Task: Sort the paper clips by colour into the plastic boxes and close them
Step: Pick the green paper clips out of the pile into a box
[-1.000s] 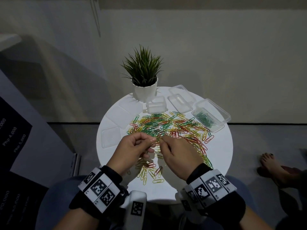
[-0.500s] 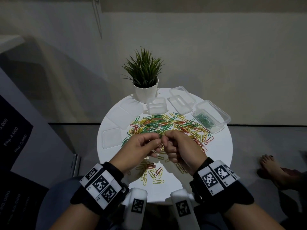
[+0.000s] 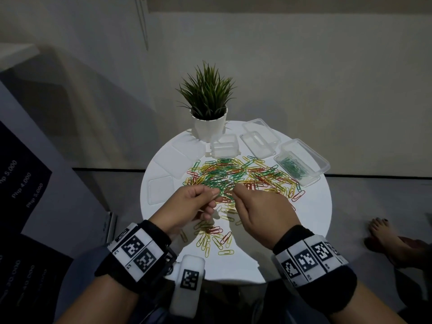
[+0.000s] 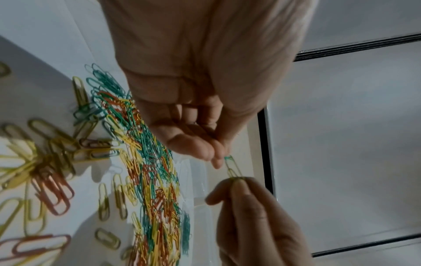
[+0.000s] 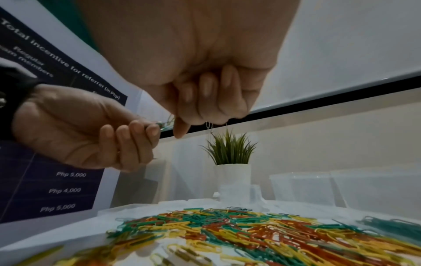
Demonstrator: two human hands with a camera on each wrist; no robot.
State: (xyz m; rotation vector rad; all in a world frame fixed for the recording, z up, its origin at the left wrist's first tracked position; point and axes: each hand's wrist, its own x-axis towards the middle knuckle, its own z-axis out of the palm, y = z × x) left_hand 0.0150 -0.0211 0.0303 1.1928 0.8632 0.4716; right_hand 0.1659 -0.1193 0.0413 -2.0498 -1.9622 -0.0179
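Note:
A mixed pile of green, yellow and red paper clips (image 3: pixel 236 178) covers the round white table (image 3: pixel 313 218). My two hands hover over its near edge. My left hand (image 3: pixel 214 195) pinches a green clip (image 4: pixel 228 158). That clip is hooked into a yellow clip (image 4: pixel 234 173), which my right hand (image 3: pixel 235 193) pinches at its other end. The right wrist view shows the left hand's fingertips (image 5: pixel 152 129) meeting my right hand (image 5: pixel 180 126) at the clips. An open clear box (image 3: pixel 311 181) at the right holds green clips (image 3: pixel 292 168).
An empty open box (image 3: pixel 257 141) and a smaller clear box (image 3: pixel 224 146) stand at the back beside a potted plant (image 3: pixel 208 108). Clear lids (image 3: pixel 161 190) lie at the table's left. More loose clips (image 3: pixel 212 239) lie near the front edge. A bare foot (image 3: pixel 383 235) rests on the floor, right.
Half a second ago my hands were pressed together over the pile. They have drawn slightly apart, with the two hooked clips stretched between the fingertips.

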